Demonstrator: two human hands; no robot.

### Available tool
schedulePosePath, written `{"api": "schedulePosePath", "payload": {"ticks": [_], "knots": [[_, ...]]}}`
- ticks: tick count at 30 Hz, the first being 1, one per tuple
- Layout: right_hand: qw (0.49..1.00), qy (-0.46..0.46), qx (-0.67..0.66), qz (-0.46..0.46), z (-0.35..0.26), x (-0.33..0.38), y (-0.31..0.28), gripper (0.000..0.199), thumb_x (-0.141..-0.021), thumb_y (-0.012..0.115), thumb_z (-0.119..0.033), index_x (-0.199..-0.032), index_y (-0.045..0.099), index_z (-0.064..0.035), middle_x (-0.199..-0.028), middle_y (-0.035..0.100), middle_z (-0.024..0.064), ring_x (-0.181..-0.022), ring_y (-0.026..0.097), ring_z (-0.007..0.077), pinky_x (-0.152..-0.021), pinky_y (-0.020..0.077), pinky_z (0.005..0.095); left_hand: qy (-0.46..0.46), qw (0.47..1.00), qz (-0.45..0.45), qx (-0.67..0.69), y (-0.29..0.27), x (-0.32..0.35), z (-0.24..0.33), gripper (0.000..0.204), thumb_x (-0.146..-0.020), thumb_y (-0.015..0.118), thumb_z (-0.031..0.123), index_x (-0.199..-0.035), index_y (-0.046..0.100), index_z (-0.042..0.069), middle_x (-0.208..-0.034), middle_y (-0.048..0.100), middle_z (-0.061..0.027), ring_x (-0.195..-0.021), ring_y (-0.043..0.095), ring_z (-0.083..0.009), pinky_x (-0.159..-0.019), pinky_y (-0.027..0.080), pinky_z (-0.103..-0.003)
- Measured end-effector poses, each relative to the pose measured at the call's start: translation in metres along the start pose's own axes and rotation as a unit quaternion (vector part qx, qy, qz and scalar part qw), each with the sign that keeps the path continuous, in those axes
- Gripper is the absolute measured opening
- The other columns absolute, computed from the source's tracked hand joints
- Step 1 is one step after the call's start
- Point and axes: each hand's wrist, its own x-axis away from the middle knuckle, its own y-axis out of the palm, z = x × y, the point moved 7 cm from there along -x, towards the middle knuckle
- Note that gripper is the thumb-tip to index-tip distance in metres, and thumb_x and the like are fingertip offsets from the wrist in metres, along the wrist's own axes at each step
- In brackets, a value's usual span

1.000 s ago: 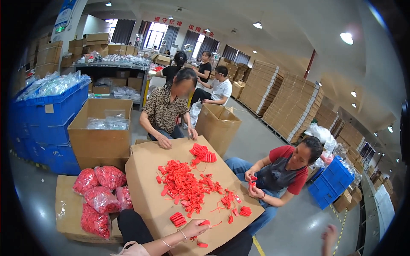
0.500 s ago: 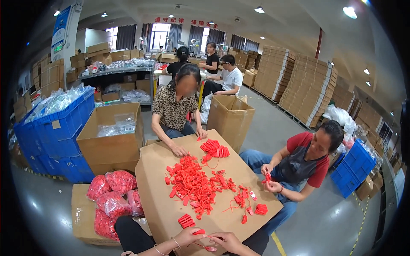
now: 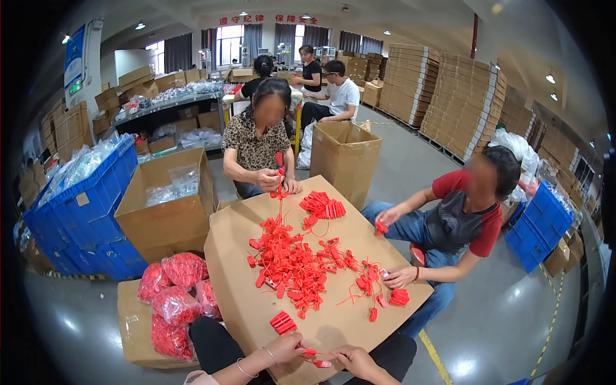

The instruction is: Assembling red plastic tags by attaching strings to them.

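At the near edge of the cardboard-topped table (image 3: 224, 256), my left hand (image 3: 287, 346) is closed on a small red corded tag (image 3: 309, 351). Its thin red cord stretches across to my right hand (image 3: 356, 360), whose fingers pinch the cord's end. A second red piece (image 3: 322, 364) hangs just below, between the hands. Right beyond my left hand lies a neat row of red tags (image 3: 282, 323). A large tangled heap of red corded tags (image 3: 292, 266) covers the middle of the tabletop.
Across the table, a co-worker (image 3: 260, 144) lifts a red corded tag; another (image 3: 462, 212) sits at the right, handling red pieces. Bags of red pieces (image 3: 176, 305) rest on a carton at left. Nearby stand an open carton (image 3: 160, 224), blue crates (image 3: 83, 212) and a tall carton (image 3: 346, 157).
The co-worker across has raised a red tag from the heap. The right-hand co-worker's hands have moved apart, one onto the table. My hands still hold the red corded tag.
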Motion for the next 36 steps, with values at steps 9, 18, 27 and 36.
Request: {"api": "schedulePosePath", "payload": {"ticks": [9,18,27,36], "knots": [[0.995,0.07,0.068,0.007,0.005,0.001,-0.013,0.013,-0.079,0.057,-0.014,-0.082,0.061,-0.0025,-0.075,0.062,0.0126,-0.068,0.061,0.0283,-0.062,0.0491,0.0342,0.019,0.992,-0.022,-0.12,-0.003,0.005,0.008,0.017,-0.077,0.057,0.023,-0.075,0.059,0.006,-0.075,0.058,-0.0105,-0.073,0.058,-0.0263,-0.065,0.047,-0.035],[0.993,-0.005,0.121,0.018,-0.02,-0.005,-0.006,0.014,-0.081,0.056,-0.019,-0.083,0.059,-0.0055,-0.079,0.06,0.0097,-0.07,0.059,0.0268,-0.062,0.0487,0.0338,-0.23,0.955,-0.027,0.184,0.007,0.013,-0.036,0.023,-0.082,0.057,0.026,-0.074,0.059,0.004,-0.064,0.06,-0.0075,-0.058,0.059,-0.0178,-0.05,0.046,-0.03],[0.977,-0.139,0.145,-0.073,-0.056,-0.011,0.019,0.013,-0.08,0.054,-0.016,-0.085,0.058,-0.005,-0.082,0.058,0.0102,-0.081,0.058,0.0274,-0.071,0.0471,0.0362,-0.274,0.752,-0.041,0.599,0.04,0.019,-0.018,0.02,-0.085,0.057,0.017,-0.093,0.059,0.0,-0.068,0.055,-0.0011,-0.046,0.043,-0.0038,-0.036,0.034,-0.017],[0.994,-0.071,0.018,-0.084,-0.046,-0.028,0.007,0.014,-0.081,0.056,-0.016,-0.091,0.06,-0.0064,-0.085,0.059,0.009,-0.078,0.058,0.0253,-0.07,0.0474,0.0332,-0.233,0.8,-0.104,0.543,0.05,0.025,0.003,0.016,-0.086,0.055,0.013,-0.093,0.061,0.001,-0.057,0.052,0.0015,-0.038,0.037,-0.0024,-0.034,0.027,-0.017]]}}
